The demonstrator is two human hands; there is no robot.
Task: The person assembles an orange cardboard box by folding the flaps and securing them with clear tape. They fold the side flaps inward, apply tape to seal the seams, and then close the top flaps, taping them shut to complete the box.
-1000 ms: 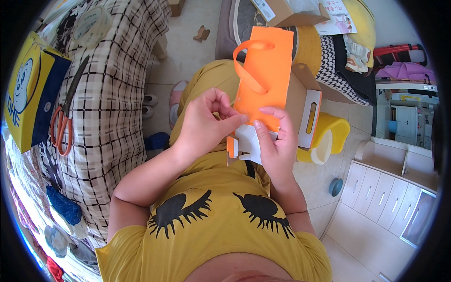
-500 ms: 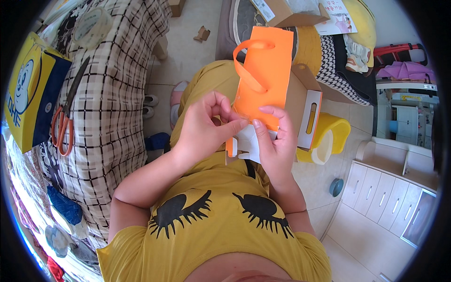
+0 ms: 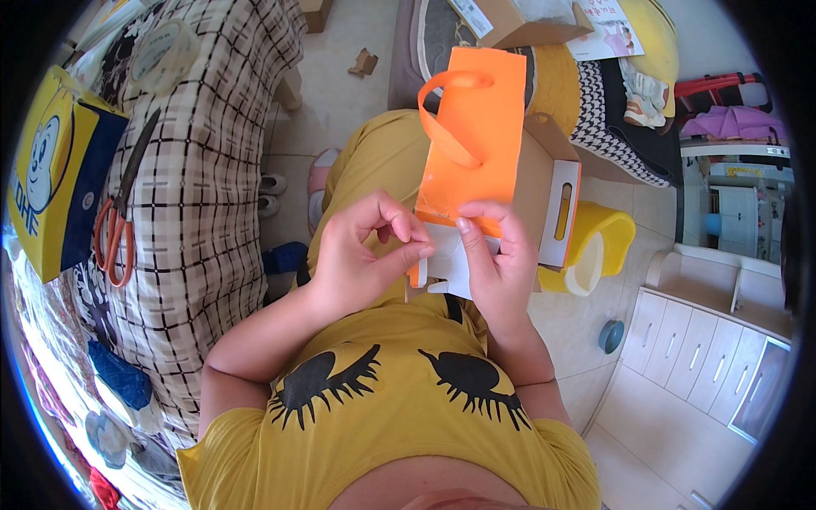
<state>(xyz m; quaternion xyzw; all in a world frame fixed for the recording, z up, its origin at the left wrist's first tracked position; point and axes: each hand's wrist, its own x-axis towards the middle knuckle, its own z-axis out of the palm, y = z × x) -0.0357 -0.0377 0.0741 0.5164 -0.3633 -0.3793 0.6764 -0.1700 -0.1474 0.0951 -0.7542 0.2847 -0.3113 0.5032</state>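
While your right hand (image 3: 501, 259) has its grip closed around the near end of the orange box (image 3: 476, 127), with thumb and forefinger on its orange face, the box lies in front of you, above your lap. Its orange ribbon handle (image 3: 444, 136) loops out on the left, and a white flap (image 3: 449, 255) sticks out at the near end, between your 2 hands. Just left of that end, your left hand (image 3: 357, 255) has thumb and forefinger brought close together; you cannot tell from here whether that grip pinches anything. A brown cardboard panel (image 3: 537, 183) and a white slotted panel (image 3: 561, 212) stand at the box's right. Further right of the box is a yellow plastic container (image 3: 616, 234). Well left of the box, orange-handled scissors (image 3: 115, 242) lie on a checked cloth (image 3: 204, 170), next to a yellow and blue carton (image 3: 59, 170). Beyond the box's far end sits an open cardboard box (image 3: 527, 32).
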